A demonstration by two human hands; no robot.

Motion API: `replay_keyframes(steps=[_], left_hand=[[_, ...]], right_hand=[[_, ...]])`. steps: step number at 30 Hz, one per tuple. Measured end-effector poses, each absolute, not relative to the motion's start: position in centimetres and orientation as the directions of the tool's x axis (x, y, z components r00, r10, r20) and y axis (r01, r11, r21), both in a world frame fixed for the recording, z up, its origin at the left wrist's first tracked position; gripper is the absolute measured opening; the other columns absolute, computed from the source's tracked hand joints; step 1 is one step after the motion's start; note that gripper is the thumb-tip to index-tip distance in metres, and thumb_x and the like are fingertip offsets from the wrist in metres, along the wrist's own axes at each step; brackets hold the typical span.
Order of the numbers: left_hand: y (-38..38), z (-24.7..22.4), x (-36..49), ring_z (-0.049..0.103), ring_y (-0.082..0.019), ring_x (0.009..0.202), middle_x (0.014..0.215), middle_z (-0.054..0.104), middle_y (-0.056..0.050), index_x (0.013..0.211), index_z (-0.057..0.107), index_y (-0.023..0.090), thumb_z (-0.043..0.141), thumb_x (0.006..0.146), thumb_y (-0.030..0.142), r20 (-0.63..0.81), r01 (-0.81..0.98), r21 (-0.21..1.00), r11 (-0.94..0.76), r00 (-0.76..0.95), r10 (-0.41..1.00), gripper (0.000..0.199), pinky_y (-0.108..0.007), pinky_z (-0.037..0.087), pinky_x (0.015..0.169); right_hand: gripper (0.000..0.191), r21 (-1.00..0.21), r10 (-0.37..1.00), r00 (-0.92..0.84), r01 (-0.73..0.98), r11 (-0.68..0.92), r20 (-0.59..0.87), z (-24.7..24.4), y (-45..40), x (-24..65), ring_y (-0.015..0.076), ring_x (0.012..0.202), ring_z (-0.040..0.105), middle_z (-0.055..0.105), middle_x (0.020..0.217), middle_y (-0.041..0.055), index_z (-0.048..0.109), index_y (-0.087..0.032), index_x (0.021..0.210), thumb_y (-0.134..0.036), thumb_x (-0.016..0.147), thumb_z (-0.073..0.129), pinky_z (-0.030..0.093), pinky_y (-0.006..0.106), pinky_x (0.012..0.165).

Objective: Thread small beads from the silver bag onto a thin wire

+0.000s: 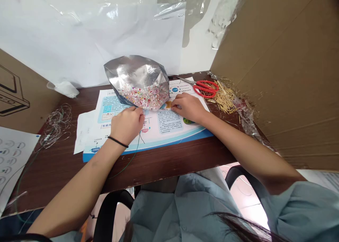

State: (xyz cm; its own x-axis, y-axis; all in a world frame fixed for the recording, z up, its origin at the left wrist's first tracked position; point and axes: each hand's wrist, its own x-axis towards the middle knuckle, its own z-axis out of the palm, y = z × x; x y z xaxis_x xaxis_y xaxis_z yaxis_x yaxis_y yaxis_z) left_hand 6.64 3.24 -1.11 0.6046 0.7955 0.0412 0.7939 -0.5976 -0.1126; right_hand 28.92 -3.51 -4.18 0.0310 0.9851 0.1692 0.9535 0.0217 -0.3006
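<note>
My left hand (128, 125), with a black band on its wrist, is closed at the lower front edge of a silver foil bag (132, 71). From under it a thin dark green thread (134, 155) trails toward the table's front edge; the grip itself is mostly hidden. The bag stands open toward me and holds many small pink, white and red beads (148, 97). My right hand (189, 108) rests on the printed sheet (169, 123) just right of the bag. Its fingers are bent with the tips together, and anything between them is too small to make out.
Red-handled scissors (206, 89) lie at the back right beside a heap of thin gold-coloured sticks (224, 99). A tangle of clear thread (58, 125) lies at the left. Cardboard walls (286, 76) flank the brown table (164, 164). A small white bag (66, 89) sits back left.
</note>
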Motion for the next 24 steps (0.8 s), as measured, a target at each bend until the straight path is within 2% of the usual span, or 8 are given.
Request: replay_keyframes(steps=[7,9,13,16,20,24], left_hand=[[3.5,-0.7,6.3,0.066,-0.028,0.086,0.098,0.07,-0.01,0.091,0.071,0.02,0.04,0.089,0.03,0.061,0.803,-0.093,-0.588,0.594,0.802,0.033,-0.033,0.041,0.062],[3.8,-0.4,6.2,0.065,-0.024,0.081,0.095,0.071,-0.008,0.086,0.071,0.02,0.043,0.087,0.031,0.042,0.789,-0.003,-0.615,0.615,0.788,0.03,-0.032,0.04,0.063],[4.0,0.0,6.2,0.058,-0.014,0.067,0.08,0.071,-0.003,0.076,0.069,0.019,0.049,0.083,0.033,-0.004,0.637,0.326,-0.698,0.739,0.673,0.025,-0.027,0.041,0.064],[3.8,0.3,6.3,0.051,-0.011,0.056,0.065,0.067,0.0,0.073,0.068,0.018,0.051,0.081,0.036,-0.021,0.545,0.502,-0.671,0.784,0.62,0.025,-0.024,0.039,0.059],[3.6,0.9,6.2,0.048,-0.009,0.052,0.059,0.064,0.001,0.072,0.067,0.018,0.055,0.079,0.037,-0.042,0.503,0.621,-0.602,0.787,0.615,0.023,-0.022,0.039,0.056],[3.8,1.2,6.0,0.048,-0.009,0.052,0.06,0.062,0.001,0.072,0.067,0.018,0.057,0.078,0.037,-0.064,0.524,0.641,-0.561,0.765,0.641,0.022,-0.022,0.038,0.054]], right_hand=[[0.029,-0.279,0.986,0.061,0.96,-0.015,0.157,-3.8,-4.0,29.0,0.0237,0.101,0.054,0.064,0.112,0.0098,0.07,-0.019,0.103,-0.018,0.089,0.044,0.032,0.031,0.064],[0.031,-0.284,0.985,0.037,0.959,0.013,0.169,-4.0,-4.0,28.8,0.0242,0.102,0.054,0.064,0.112,0.0103,0.069,-0.019,0.108,-0.018,0.089,0.045,0.035,0.031,0.069],[0.031,-0.323,0.979,-0.02,0.942,0.086,0.202,-4.4,-3.8,28.4,0.0238,0.102,0.052,0.063,0.108,0.0095,0.07,-0.02,0.111,-0.02,0.091,0.047,0.037,0.032,0.076],[0.029,-0.357,0.976,-0.034,0.928,0.111,0.216,-4.6,-3.8,28.3,0.023,0.102,0.052,0.062,0.106,0.0087,0.071,-0.021,0.108,-0.021,0.092,0.047,0.038,0.032,0.078],[0.027,-0.385,0.976,-0.047,0.914,0.129,0.214,-4.7,-3.6,28.1,0.0222,0.102,0.052,0.062,0.106,0.0088,0.072,-0.021,0.107,-0.022,0.093,0.049,0.039,0.033,0.083],[0.027,-0.378,0.978,-0.056,0.917,0.13,0.201,-4.9,-3.4,28.0,0.0226,0.104,0.053,0.062,0.108,0.0091,0.072,-0.02,0.107,-0.021,0.092,0.05,0.039,0.033,0.084]])
